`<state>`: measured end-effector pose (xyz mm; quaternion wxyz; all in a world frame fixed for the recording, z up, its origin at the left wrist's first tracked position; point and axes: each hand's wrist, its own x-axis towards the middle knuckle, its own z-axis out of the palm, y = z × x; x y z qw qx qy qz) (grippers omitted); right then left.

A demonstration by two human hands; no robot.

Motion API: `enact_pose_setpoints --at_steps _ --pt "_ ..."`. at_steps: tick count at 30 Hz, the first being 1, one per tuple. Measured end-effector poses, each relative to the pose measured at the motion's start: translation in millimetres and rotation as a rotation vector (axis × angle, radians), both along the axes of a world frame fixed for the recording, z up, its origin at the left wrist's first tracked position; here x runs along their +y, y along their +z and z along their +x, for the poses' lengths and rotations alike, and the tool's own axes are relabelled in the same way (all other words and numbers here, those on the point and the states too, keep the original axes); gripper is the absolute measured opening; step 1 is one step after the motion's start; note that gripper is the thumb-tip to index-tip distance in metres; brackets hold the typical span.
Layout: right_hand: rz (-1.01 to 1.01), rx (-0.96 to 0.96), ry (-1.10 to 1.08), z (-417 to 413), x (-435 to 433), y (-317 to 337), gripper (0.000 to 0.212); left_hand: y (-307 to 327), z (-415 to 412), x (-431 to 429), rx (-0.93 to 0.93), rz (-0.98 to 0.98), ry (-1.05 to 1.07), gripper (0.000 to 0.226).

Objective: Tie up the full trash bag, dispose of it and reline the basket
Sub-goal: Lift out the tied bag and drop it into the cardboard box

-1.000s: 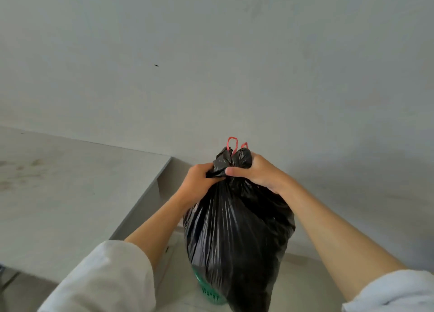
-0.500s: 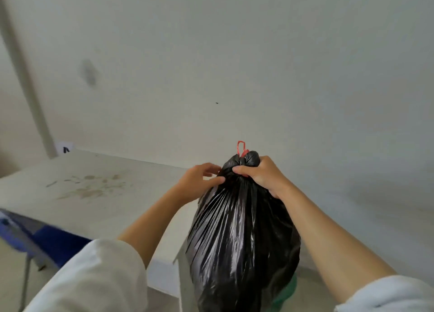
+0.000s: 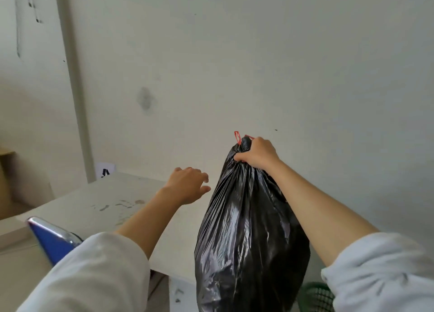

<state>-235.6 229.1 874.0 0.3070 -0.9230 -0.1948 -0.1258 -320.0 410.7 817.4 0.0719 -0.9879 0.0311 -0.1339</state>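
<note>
A pale, scuffed wall [image 3: 258, 53] fills the far side, with a stained white worktop [image 3: 94, 203] at its foot on the left. The full black trash bag [image 3: 246, 241] hangs in the air, right of the worktop's edge. A blue chair [image 3: 50, 239] shows at the near left, and the green basket [image 3: 317, 296] peeks out low behind the bag. The right hand [image 3: 258, 155] grips the bag's gathered neck; the left hand [image 3: 187, 186] hovers just beside the bag with loose, spread fingers, holding nothing. Red drawstring loops [image 3: 237, 137] stick up from the neck.
</note>
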Motion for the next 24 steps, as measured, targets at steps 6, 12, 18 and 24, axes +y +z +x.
enact_pose_setpoints --at_steps 6,12,18,24 --pt "0.079 -0.025 -0.023 50.8 164.5 24.6 0.039 4.6 44.9 167.8 0.044 -0.073 0.043 0.038" --pt "0.166 -0.085 -0.029 83.3 332.6 31.6 0.025 13.3 78.2 339.5 0.038 -0.120 0.100 0.038" --pt "0.305 -0.149 -0.027 108.7 524.7 11.6 0.026 8.2 102.8 531.9 -0.024 -0.110 0.108 0.038" --pt "0.353 -0.101 -0.072 132.5 717.9 -3.0 0.024 -7.9 122.3 728.2 0.075 -0.130 0.079 0.036"
